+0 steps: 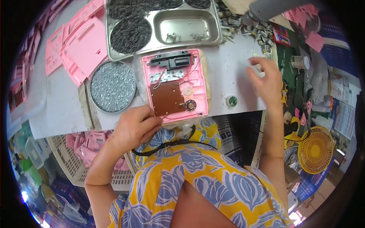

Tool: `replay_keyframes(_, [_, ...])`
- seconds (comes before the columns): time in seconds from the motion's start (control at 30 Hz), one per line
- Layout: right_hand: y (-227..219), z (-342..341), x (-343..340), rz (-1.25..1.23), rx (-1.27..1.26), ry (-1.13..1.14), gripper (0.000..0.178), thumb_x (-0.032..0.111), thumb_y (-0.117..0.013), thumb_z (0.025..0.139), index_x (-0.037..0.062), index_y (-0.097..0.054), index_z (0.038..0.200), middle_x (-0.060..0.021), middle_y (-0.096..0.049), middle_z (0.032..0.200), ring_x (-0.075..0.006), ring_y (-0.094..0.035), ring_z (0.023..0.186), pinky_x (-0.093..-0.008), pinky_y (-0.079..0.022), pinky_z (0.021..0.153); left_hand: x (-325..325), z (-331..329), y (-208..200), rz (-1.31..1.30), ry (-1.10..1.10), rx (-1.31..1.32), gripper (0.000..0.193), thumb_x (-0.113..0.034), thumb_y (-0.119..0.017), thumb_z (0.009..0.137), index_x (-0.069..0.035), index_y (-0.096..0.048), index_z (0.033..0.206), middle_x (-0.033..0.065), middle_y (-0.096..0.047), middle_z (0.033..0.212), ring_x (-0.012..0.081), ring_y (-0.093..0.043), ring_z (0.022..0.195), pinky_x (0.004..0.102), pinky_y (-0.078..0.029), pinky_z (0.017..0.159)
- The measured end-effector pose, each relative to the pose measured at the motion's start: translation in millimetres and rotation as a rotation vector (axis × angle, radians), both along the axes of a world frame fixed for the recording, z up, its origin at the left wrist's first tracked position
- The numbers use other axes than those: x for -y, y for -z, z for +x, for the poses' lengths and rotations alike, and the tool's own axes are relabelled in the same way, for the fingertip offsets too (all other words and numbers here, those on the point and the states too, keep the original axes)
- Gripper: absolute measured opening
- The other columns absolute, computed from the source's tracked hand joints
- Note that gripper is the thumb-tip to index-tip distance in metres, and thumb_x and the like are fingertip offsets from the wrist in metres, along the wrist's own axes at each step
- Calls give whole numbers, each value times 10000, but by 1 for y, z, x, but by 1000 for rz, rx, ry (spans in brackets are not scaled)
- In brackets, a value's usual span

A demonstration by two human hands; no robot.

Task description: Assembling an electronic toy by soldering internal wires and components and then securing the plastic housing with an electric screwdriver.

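In front of me on the table lies an open pink plastic housing (205, 91), its inside facing up. It holds a brown circuit board (164, 100), a black mechanism (176, 62) at the far end, a round metal-and-black part (190, 105) and thin loose wires. My left hand (137, 127) has its fingers curled on the housing's near left corner. Off to the right, my right hand (268, 78) is raised over the table edge, thumb and fingers bent around a small silvery-white part (261, 70), partly hidden, that resembles the small motors nearby.
A round dish of small metal pins (113, 86) stands left of the housing. Behind is a steel compartment tray (186, 41) with dark screws. Small motors (262, 36) are heaped at the back right. Near the right hand sits a small green-topped container (231, 100). Pink panels (85, 47) lie far left.
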State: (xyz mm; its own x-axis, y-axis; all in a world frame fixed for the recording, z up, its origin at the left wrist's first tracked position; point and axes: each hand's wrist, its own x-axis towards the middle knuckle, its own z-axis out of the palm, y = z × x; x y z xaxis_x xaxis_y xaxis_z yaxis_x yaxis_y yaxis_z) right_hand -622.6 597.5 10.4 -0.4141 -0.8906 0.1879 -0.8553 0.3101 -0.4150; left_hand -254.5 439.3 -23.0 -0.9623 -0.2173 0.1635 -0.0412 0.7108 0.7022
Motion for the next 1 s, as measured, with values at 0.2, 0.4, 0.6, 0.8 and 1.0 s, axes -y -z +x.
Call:
replay_keyframes(0.2, [19,-53,8,260,-289,91,170,141,-724,813,48,-658,939,-104,-692,917,-329,-631,951,-443,-498,833,19,-16,-38,104,90,224,229,-111,-806,767,-73,-705,969,90,-606,818,312,-629,743,403,-507,630])
replay_keyframes(0.4, [26,-54,39,-105,236,143,196,102,-694,869,24,-654,1045,-72,-681,903,-128,-586,634,-284,-501,631,86,-125,-48,-252,32,56,111,-147,-695,868,-72,-694,951,113,-647,875,334,-661,856,448,-536,737])
replay_keyframes(0.6, [32,-56,36,-152,747,18,216,42,-702,866,3,-654,1073,-3,-667,956,-80,-601,794,-242,-507,686,119,-225,6,-570,76,184,93,-131,-679,852,-53,-671,902,128,-643,952,343,-671,905,458,-553,818])
replay_keyframes(0.8, [38,-36,8,-83,809,5,219,-23,-705,849,7,-655,1060,-4,-620,1051,-80,-589,946,-233,-517,771,122,-224,0,-471,21,198,127,-111,-670,833,-17,-650,915,170,-675,925,386,-669,892,480,-542,795])
replay_keyframes(1.0, [17,-13,25,-154,484,-41,208,-30,-654,842,14,-697,1041,-53,-654,1104,-127,-627,961,-270,-574,792,126,-199,0,-447,-264,-74,131,-106,-648,877,-14,-672,967,187,-683,928,397,-664,885,490,-533,772])
